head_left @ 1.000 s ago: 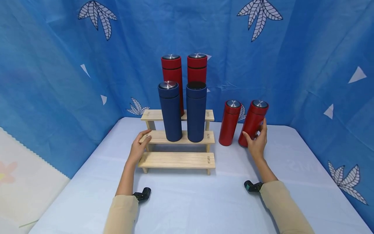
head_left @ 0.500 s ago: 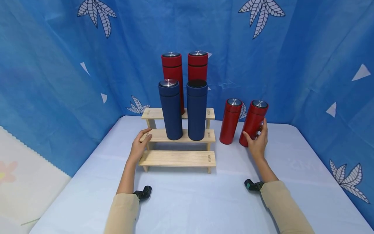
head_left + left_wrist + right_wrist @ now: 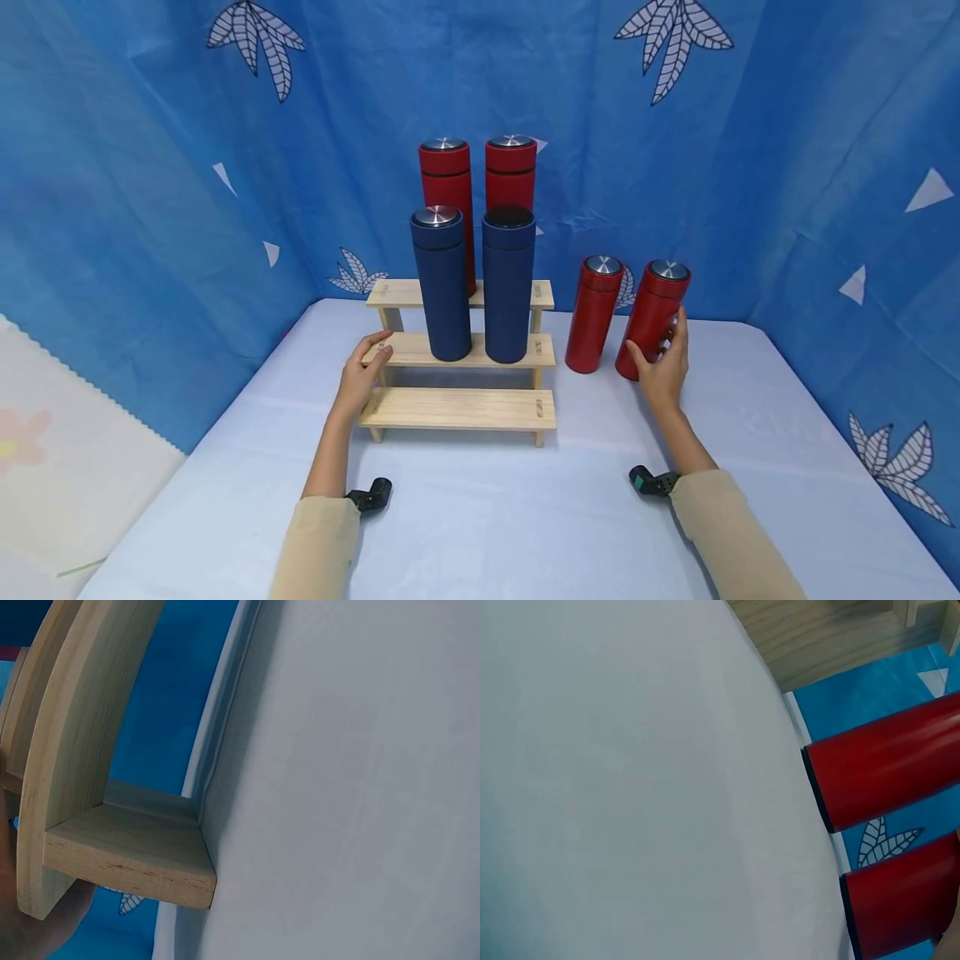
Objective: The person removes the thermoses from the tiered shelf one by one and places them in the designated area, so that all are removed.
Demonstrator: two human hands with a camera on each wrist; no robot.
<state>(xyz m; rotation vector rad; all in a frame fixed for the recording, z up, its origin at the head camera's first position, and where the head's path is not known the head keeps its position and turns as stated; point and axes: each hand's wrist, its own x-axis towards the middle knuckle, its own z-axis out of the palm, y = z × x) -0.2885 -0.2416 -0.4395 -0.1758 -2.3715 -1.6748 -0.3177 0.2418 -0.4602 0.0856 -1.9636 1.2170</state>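
My right hand [image 3: 663, 372] grips the lower half of a red thermos [image 3: 654, 312], thumb on its left side and fingers on its right. Another red thermos [image 3: 594, 317] stands just left of it; both show low down in the right wrist view. My left hand [image 3: 363, 372] holds the left end of the middle tier of a three-tier wooden display stand [image 3: 457, 408], thumb and fingers at the board's end. On that tier stand two blue thermoses, one with a silver lid [image 3: 442, 292], the other with a black lid [image 3: 508, 292].
Two taller red thermoses, a left one [image 3: 446, 175] and a right one [image 3: 512, 171], stand on the top tier behind the blue ones. A white cloth [image 3: 510, 517] covers the table. Blue curtains [image 3: 360, 100] enclose the back and sides.
The view shifts slightly. Both hands keep their places, the right on the red thermos and the left on the stand.
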